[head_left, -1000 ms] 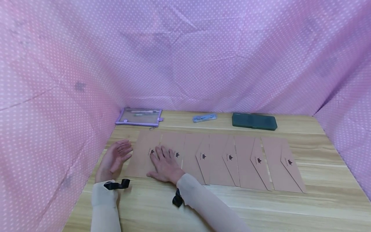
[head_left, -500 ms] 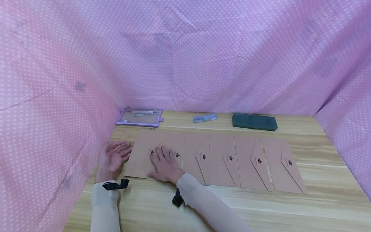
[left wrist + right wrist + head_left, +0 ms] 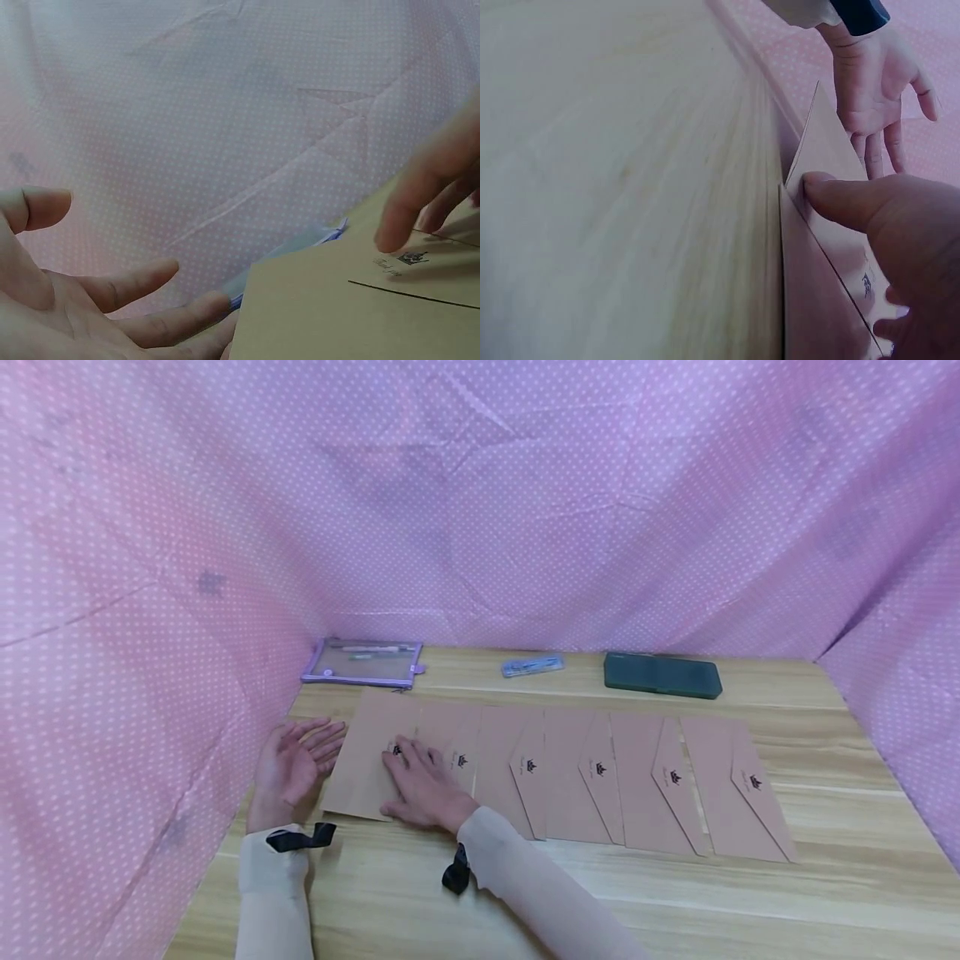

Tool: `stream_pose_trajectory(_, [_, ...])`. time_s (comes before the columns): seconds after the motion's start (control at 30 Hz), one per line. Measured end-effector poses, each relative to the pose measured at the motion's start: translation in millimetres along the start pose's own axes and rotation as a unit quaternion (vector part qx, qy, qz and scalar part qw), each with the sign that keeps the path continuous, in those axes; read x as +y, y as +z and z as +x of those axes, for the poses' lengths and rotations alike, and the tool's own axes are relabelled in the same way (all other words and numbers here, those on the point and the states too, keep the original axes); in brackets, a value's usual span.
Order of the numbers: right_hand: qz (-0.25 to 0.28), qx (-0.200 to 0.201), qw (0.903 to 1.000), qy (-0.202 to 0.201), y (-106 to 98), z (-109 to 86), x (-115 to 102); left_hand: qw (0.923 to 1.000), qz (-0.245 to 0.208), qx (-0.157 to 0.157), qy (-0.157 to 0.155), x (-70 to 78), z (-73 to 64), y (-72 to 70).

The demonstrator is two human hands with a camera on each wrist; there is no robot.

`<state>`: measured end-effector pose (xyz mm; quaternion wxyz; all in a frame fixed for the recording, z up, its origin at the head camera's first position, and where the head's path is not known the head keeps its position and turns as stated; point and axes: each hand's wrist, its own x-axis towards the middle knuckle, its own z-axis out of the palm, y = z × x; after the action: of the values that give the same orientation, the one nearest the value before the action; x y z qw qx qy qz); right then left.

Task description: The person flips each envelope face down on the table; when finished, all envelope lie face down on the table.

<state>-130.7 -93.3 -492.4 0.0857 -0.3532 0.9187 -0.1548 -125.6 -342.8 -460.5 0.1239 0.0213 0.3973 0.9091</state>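
Six envelopes (image 3: pixel 566 806) lie in a row on the tabletop (image 3: pixel 375 885), mostly set out to my eye, perhaps only the leftmost one (image 3: pixel 366 777) needing settling, the right hand (image 3: pixel 426 787) touching it with loose fingers, the left hand (image 3: pixel 294 768) palm-up and relaxed beside it.

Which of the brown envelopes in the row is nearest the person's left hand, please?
The leftmost envelope: it forms the end of the row, right beside the left hand, while the other five envelopes lie farther right.
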Motion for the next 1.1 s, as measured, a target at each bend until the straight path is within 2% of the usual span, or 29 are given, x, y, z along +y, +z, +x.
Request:
stream_pose_trajectory(0.17, [0.078,0.029,0.9962,-0.026,-1,3.2,-2,0.9994,-0.018,-0.029,0.006,1.5,1.1,-0.6])
stream_pose_trajectory(0.37, [0.171,0.048,0.9837,-0.030,-4,3.9,-5,0.9982,-0.031,-0.050,0.006,3.3,2.0,0.5])
stream_pose_trajectory(0.63, [0.230,0.062,0.9712,-0.007,-6,7.5,-6,0.9966,-0.028,-0.074,0.024,5.6,1.0,6.4])
stream_pose_trajectory(0.87, [0.259,0.064,0.9636,0.007,-9,10.8,-8,0.9925,-0.039,-0.111,0.034,5.2,1.4,18.0])
stream_pose_trajectory(1.0, [0.271,0.063,0.9604,0.011,-12,13.1,-9,0.9917,-0.036,-0.117,0.037,4.2,3.2,25.8])
stream_pose_trajectory(1.1, [0.283,0.060,0.9572,0.013,-14,14.5,-10,0.9921,-0.017,-0.118,0.040,2.7,5.2,31.1])
